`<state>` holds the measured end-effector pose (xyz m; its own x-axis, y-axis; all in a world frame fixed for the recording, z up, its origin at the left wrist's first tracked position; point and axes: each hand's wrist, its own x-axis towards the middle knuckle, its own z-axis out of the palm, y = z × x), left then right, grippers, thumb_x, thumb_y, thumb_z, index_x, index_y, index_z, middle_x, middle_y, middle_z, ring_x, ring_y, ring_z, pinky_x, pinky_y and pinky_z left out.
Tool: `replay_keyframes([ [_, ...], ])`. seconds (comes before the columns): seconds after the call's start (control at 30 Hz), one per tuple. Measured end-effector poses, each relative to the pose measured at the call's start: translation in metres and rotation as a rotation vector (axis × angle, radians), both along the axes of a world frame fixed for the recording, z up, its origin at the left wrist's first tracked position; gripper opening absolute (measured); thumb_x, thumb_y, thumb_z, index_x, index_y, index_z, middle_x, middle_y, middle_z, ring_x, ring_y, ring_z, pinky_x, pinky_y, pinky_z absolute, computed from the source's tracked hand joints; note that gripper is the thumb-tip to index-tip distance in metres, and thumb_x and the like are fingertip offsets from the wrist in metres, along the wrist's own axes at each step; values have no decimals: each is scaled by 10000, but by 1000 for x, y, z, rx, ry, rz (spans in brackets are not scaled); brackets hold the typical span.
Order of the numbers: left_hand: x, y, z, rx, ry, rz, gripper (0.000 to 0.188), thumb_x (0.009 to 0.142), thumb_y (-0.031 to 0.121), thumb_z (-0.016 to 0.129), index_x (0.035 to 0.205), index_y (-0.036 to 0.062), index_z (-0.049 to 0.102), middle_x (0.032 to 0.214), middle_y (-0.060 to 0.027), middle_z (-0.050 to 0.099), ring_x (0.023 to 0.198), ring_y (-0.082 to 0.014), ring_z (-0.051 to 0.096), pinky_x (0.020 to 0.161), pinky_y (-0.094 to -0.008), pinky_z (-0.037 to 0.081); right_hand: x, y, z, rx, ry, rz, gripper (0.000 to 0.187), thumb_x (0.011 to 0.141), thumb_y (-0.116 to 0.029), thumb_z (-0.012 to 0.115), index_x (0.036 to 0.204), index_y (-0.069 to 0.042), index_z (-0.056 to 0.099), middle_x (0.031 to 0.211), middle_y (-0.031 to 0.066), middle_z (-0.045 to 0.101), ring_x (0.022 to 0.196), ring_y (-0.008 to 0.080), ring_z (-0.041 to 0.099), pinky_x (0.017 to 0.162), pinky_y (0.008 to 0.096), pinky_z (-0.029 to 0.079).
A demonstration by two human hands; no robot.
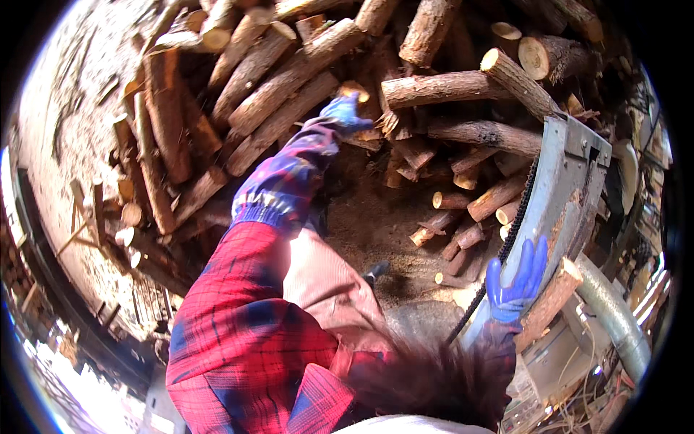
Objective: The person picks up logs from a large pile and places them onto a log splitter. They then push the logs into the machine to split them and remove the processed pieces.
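At the far left, bark-covered logs (163, 119) are piled at steep angles. Farther right, a plaid sleeve (231, 311) is seen, and beyond its blue cuff the left hand (345, 114), covered by a blue glove, is stretched up into the woodpile. Just past its fingers, a log with a pale cut end (354, 90) is located, near or against the glove; whether it is gripped cannot be told. Brown ground (369, 217) is exposed below, and to the right more logs are heaped, one of them, a thick log (444, 89), lying crosswise. Well apart from the left hand, the right hand (517, 278), also gloved in blue, is held open with fingers raised, beside a black chain (517, 224) and over a grey metal frame (567, 170). At its right, a shorter log (548, 304) is set at a slant, flanked by a silvery pipe (614, 315).
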<state>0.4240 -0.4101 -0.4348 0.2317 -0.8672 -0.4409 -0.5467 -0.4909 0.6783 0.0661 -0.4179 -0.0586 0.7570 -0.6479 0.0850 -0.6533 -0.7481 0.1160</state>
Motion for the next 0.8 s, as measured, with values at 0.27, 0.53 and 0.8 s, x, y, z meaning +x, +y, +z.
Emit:
replay_keyframes([
  [0.27, -42, -169, -49, -139, -177, -361, 738, 728, 327, 717, 1368, 162, 389, 1223, -223, 577, 1161, -413, 551, 981, -480, 435, -20, -9, -25, -112, 288, -112, 666, 838, -395, 684, 1340, -12, 472, 1417, 278, 396, 1297, 464, 411, 1057, 591, 369],
  [0.53, -77, -79, 48, -153, 400, -206, 777, 695, 556, 785, 1194, 1, 569, 1036, -207, 671, 994, -330, 646, 859, -448, 512, -7, 11, -35, 29, -8, -209, 692, 843, -377, 688, 1360, 10, 440, 1425, 260, 399, 1313, 435, 394, 1083, 576, 315],
  [0.8, -133, 142, 160, 158, 1221, 210, 582, 879, 327, 688, 1341, 25, 503, 1250, -139, 585, 1171, -228, 544, 1030, -376, 405, 27, 91, -206, 1154, -903, -794, 612, 933, -410, 608, 1403, -63, 423, 1335, 94, 516, 1165, 179, 505, 1030, 312, 393],
])
